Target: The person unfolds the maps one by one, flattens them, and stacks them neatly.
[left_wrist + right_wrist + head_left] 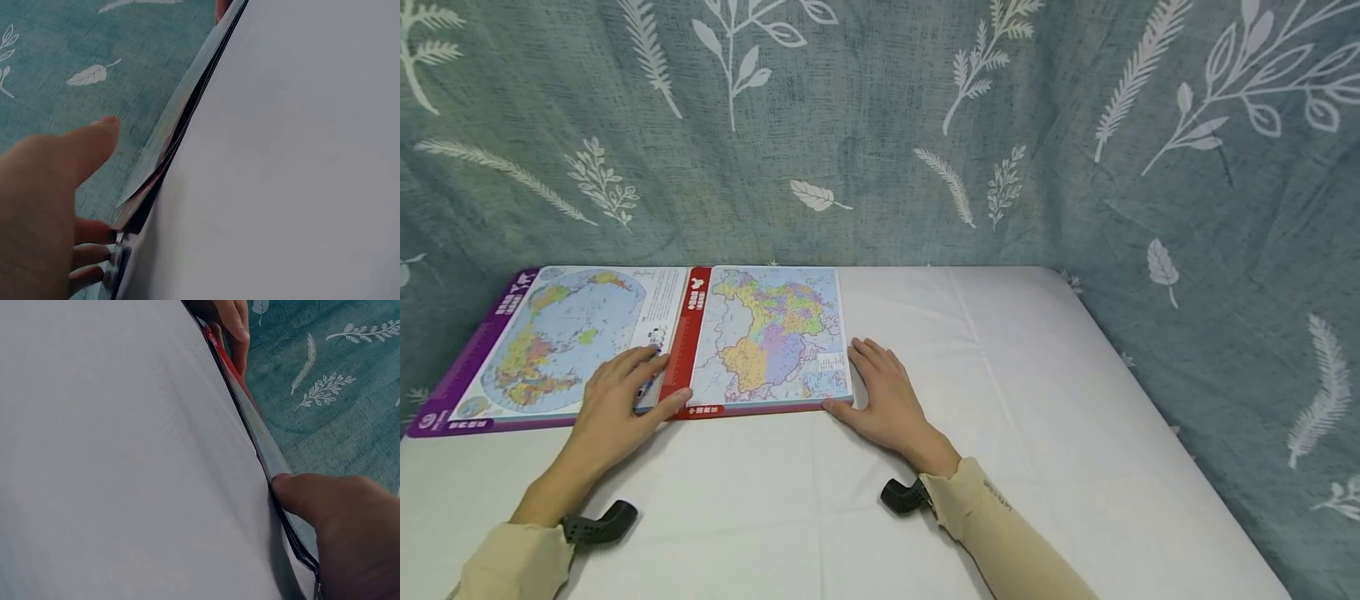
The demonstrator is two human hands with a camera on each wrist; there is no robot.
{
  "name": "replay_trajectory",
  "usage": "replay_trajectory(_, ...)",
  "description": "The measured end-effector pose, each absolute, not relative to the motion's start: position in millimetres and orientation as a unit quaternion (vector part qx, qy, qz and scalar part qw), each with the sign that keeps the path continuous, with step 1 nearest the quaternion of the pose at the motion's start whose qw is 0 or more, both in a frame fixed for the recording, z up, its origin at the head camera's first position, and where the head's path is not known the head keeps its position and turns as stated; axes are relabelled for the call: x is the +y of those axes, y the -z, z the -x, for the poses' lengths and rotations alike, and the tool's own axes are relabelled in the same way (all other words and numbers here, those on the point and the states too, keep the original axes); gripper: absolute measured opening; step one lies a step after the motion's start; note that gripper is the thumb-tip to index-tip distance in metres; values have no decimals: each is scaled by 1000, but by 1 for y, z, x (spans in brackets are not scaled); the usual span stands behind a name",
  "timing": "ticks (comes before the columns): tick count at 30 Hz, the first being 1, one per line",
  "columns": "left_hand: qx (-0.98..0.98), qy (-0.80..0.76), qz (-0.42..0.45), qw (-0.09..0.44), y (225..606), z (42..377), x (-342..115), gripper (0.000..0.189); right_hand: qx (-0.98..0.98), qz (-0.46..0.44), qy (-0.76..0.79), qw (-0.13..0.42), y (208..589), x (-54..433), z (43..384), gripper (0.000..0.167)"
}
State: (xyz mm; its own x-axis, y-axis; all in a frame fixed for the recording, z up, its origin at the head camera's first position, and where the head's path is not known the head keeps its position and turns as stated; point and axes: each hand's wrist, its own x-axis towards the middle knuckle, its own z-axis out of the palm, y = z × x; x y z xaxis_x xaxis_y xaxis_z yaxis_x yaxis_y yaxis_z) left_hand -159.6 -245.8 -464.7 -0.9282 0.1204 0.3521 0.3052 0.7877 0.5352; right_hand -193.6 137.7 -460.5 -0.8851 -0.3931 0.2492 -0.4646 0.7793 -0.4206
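Note:
Two map boards lie flat, side by side, on the white table. The left one [568, 333] has a purple border and a world map; the right one [775, 333] has a red border and a coloured map. My left hand [617, 400] rests over the join between them, fingers on the purple-bordered board and thumb at the red border. My right hand [887, 400] touches the near right corner of the red-bordered board, thumb at the front edge and fingers along the right side. In the right wrist view, the thumb [300, 490] meets the board's edge.
White cloth covers the table [1015, 400], reaching right of the boards and in front of them. Behind and at the right hangs a teal curtain [880, 133] with white leaf prints. A black wrist band [598, 525] sits at each sleeve.

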Motion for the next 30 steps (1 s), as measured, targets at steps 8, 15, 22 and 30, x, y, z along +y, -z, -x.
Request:
replay_trajectory(8,-916,350,99,168,462,157,-239,76,-936,-227,-258,74,461,136,193,91)
replay_trajectory(15,-909,361,111,175,463,160,-236,64,-925,-225,-293,93,460,137,194,91)
replay_trajectory(22,-908,362,118,174,462,161,-238,59,-899,-234,-360,89,459,134,194,86)
replay_trajectory(30,-908,366,118,164,462,161,-238,59,-886,-234,-396,62,458,136,193,78)
